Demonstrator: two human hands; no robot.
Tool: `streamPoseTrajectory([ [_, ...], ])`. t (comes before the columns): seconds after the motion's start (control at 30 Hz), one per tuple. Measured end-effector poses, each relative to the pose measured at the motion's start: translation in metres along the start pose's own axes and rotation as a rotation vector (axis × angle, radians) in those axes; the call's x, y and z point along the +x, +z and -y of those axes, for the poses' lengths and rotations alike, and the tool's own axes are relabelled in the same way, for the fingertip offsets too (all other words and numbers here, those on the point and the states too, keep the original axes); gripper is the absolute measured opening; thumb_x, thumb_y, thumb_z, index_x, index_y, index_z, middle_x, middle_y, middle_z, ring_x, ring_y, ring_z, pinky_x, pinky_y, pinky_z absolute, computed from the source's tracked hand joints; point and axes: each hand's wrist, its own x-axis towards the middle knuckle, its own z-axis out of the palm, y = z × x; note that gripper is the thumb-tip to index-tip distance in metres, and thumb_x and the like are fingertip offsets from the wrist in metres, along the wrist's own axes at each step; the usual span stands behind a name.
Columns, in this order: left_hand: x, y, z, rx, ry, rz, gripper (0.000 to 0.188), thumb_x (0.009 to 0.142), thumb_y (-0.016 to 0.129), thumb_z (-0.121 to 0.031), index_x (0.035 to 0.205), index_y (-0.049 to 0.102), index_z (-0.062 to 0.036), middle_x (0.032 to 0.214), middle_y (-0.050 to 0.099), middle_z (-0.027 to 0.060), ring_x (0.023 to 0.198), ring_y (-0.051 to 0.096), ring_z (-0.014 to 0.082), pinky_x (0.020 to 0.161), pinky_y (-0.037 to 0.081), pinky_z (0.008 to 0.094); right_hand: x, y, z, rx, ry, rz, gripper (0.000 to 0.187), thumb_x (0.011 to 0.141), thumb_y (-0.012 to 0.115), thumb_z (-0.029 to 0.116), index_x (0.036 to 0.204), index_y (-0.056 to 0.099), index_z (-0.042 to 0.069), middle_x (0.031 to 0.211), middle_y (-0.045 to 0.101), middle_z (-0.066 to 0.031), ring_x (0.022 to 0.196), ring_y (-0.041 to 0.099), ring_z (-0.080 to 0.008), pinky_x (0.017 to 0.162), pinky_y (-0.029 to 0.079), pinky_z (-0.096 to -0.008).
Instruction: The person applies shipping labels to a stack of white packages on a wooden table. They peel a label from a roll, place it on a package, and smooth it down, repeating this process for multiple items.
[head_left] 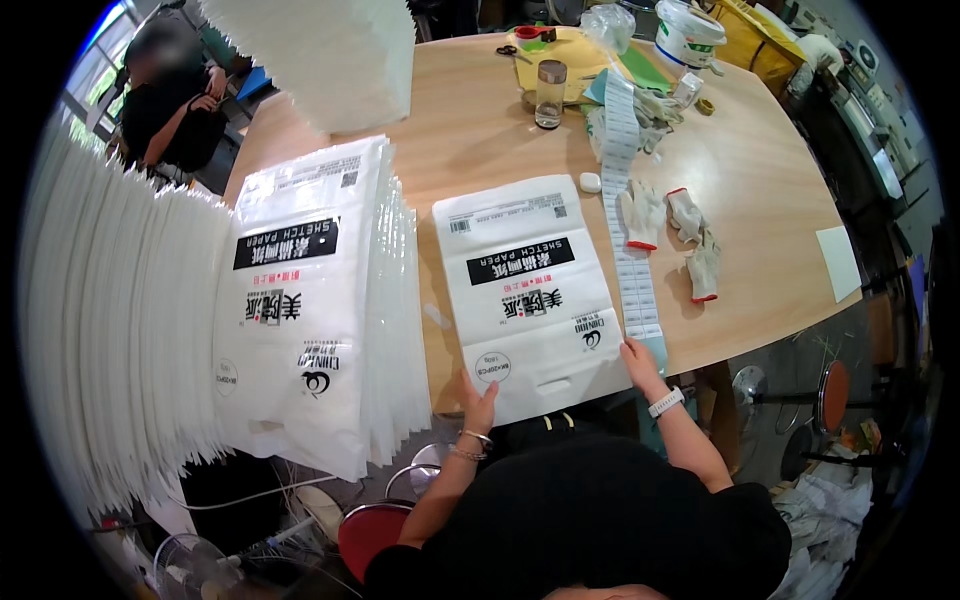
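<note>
A flat white plastic paper pack (pixel 530 352) with black and red print lies before me at the table's near edge. My left hand (pixel 479 404) grips its near left corner, thumb on top and fingers partly hidden below. At the near right corner my right hand (pixel 641 366) holds its edge. The hidden fingertips of both hands cannot be made out. Just right of the pack runs a long strip of printed labels (pixel 629 270), reaching to my right hand. To the left stands a thick pile of matching packs (pixel 290 290).
White work gloves (pixel 645 215) with red cuffs lie on the wooden table (pixel 760 250). Farther back are a glass jar (pixel 549 95), scissors (pixel 513 53) and a white bucket (pixel 688 35). Tall white stacks (pixel 120 320) crowd the left. A person (pixel 175 110) sits at far left.
</note>
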Motion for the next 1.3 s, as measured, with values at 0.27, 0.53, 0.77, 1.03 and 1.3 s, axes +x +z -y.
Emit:
streamPoseTrajectory([
  [0.27,-0.002,-0.004,0.000,0.174,0.064,-0.159,0.074,0.068,0.066,-0.019,0.127,0.026,0.0024,0.124,0.035,0.0210,0.115,0.031,0.0354,0.098,0.022,0.0412,-0.004,0.031,0.004,-0.013,-0.077,-0.033,0.038,0.079,0.056,0.029,0.093,0.049,-0.005,0.089,0.056,-0.0236,0.084,0.054,-0.0383,0.071,0.043,-0.0394],
  [0.53,-0.018,-0.010,-0.007,0.188,0.068,-0.073,0.073,0.065,0.067,-0.013,0.125,0.028,0.0038,0.119,0.039,0.0202,0.112,0.036,0.0339,0.096,0.025,0.0406,-0.033,0.033,-0.003,0.248,-0.092,-0.073,0.030,0.077,0.059,0.017,0.096,0.046,-0.003,0.089,0.056,-0.0194,0.082,0.055,-0.0297,0.071,0.043,-0.0357],
  [0.77,-0.036,-0.026,0.007,0.035,0.063,-0.002,0.073,0.067,0.066,-0.010,0.126,0.026,0.0036,0.119,0.039,0.0185,0.109,0.040,0.0300,0.094,0.030,0.0382,-0.062,0.036,-0.005,0.281,0.001,-0.069,0.029,0.078,0.059,0.015,0.097,0.047,-0.003,0.091,0.058,-0.0178,0.085,0.056,-0.0252,0.073,0.044,-0.0324],
  [1.03,-0.075,-0.063,0.019,-0.196,-0.394,0.145,0.060,0.065,0.071,-0.013,0.113,0.037,0.0025,0.113,0.045,0.0140,0.104,0.044,0.0218,0.091,0.035,0.0323,-0.076,0.025,-0.025,0.603,0.356,0.052,0.027,0.084,0.054,0.015,0.104,0.048,-0.001,0.099,0.057,-0.0097,0.088,0.053,-0.0136,0.077,0.042,-0.0259],
  [1.3,-0.064,-0.046,0.027,0.147,-0.323,0.190,0.044,0.071,0.068,-0.021,0.102,0.048,0.0032,0.094,0.059,0.0131,0.085,0.057,0.0205,0.075,0.045,0.0313,-0.080,0.013,-0.016,0.119,0.049,0.140,0.067,0.071,0.067,0.013,0.124,0.029,0.001,0.110,0.053,-0.0159,0.098,0.053,-0.0230,0.083,0.043,-0.0319],
])
